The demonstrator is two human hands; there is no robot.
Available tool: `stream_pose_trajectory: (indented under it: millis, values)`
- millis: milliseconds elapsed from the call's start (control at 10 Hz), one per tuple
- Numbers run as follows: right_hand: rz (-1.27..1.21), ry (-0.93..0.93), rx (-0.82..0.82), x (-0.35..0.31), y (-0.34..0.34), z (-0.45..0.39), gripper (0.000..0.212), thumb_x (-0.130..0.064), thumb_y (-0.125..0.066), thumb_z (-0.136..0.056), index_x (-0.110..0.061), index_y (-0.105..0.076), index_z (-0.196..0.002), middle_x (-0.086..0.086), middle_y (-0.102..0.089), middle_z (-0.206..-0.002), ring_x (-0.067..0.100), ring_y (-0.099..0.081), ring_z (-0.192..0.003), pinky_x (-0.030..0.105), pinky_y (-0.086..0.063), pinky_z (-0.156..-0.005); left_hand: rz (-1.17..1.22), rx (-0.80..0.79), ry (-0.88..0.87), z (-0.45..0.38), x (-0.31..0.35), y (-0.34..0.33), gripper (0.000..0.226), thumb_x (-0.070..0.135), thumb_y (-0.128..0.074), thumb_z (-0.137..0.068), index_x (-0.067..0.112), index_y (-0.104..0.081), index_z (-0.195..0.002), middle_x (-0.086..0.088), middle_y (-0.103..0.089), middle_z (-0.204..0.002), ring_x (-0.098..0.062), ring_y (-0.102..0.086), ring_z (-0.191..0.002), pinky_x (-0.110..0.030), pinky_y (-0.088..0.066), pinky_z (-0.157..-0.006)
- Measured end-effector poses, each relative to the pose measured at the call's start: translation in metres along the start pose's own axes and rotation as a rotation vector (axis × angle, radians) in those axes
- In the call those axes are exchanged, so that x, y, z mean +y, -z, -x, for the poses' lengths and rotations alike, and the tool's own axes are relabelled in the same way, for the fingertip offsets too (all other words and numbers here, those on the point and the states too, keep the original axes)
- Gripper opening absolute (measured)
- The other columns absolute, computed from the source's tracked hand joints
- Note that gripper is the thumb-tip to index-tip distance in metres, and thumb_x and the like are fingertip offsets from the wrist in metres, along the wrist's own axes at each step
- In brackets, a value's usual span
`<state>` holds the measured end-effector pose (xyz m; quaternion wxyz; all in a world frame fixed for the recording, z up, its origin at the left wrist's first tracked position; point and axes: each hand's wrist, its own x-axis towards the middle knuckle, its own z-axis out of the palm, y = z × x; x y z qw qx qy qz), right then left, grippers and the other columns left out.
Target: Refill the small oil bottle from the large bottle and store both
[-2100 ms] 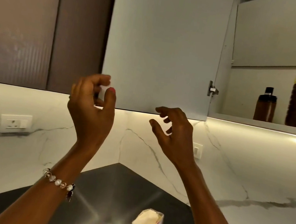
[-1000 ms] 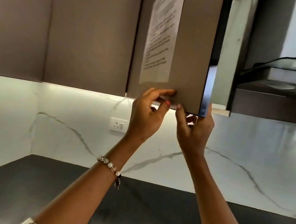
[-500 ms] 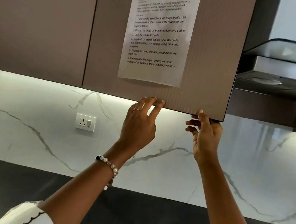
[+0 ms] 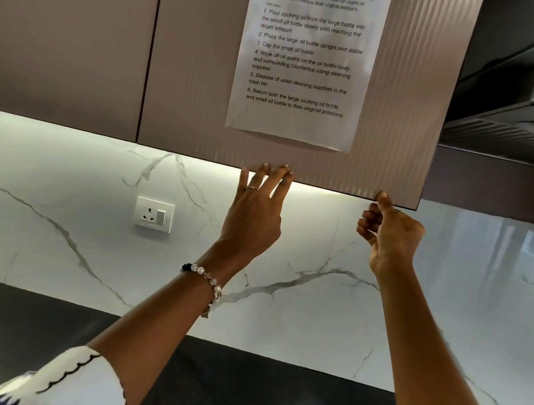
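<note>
Neither oil bottle shows; just above the straight, spread fingers of the left hand, fingertips touching its lower edge, hangs the brown ribbed cabinet door bearing a white printed paper sheet, and the right hand, fingers curled, touches that edge with one raised digit.

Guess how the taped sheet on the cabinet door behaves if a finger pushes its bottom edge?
Probably floppy: the sheet is thin paper, and its bottom edge already bows off the door. Likely very light, so it should lift or crease rather than resist. Its top is out of frame, so how well it is held cannot be told.
</note>
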<state>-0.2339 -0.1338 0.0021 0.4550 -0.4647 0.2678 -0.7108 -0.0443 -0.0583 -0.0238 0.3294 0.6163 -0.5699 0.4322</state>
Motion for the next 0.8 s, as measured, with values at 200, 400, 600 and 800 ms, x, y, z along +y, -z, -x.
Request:
stream_pose_trajectory:
  millis: [200, 400, 600, 800]
  values:
    - [0.126, 0.068, 0.115, 0.000, -0.013, -0.005, 0.028, -0.033, -0.067, -0.087, -0.013, -0.061, -0.068, 0.004, -0.063, -0.064, 0.012, -0.056, -0.045, 0.026, -0.054, -0.045, 0.014, -0.002, -0.029, -0.006, -0.008, -0.007, 0.069, 0.007, -0.064, -0.077, 0.009, -0.042, -0.143, -0.007, -0.043, -0.148, -0.029, -0.036, -0.139, -0.049, -0.017, -0.118]
    - [0.349, 0.142, 0.151, -0.001, -0.012, -0.003, 0.030, -0.038, -0.064, -0.088, -0.016, -0.060, -0.069, 0.004, -0.066, -0.070, 0.013, -0.060, -0.050, 0.028, -0.055, -0.051, 0.084, 0.046, -0.038, -0.004, -0.016, -0.007, 0.060, 0.010, -0.064, -0.078, 0.011, -0.049, -0.136, -0.007, -0.050, -0.142, -0.028, -0.041, -0.135, -0.050, -0.022, -0.115]
    - [0.761, 0.660, 0.153, 0.013, -0.012, 0.019, 0.020, -0.025, -0.059, -0.092, -0.006, -0.063, -0.096, 0.012, -0.066, -0.096, 0.024, -0.059, -0.088, 0.026, -0.044, -0.075, 0.055, 0.151, 0.021, 0.010, -0.033, -0.004, 0.052, 0.004, -0.061, -0.076, 0.008, -0.054, -0.127, -0.012, -0.055, -0.132, -0.030, -0.049, -0.126, -0.045, -0.037, -0.108]
    - [1.220, 0.980, -0.122, 0.011, -0.024, 0.045, 0.041, -0.024, -0.064, -0.087, -0.008, -0.055, -0.124, 0.017, -0.057, -0.126, 0.035, -0.051, -0.116, 0.046, -0.042, -0.092, -0.051, 0.148, 0.090, 0.018, -0.042, 0.004, 0.062, 0.004, -0.057, -0.078, 0.006, -0.045, -0.138, -0.017, -0.046, -0.144, -0.034, -0.039, -0.137, -0.050, -0.028, -0.115]
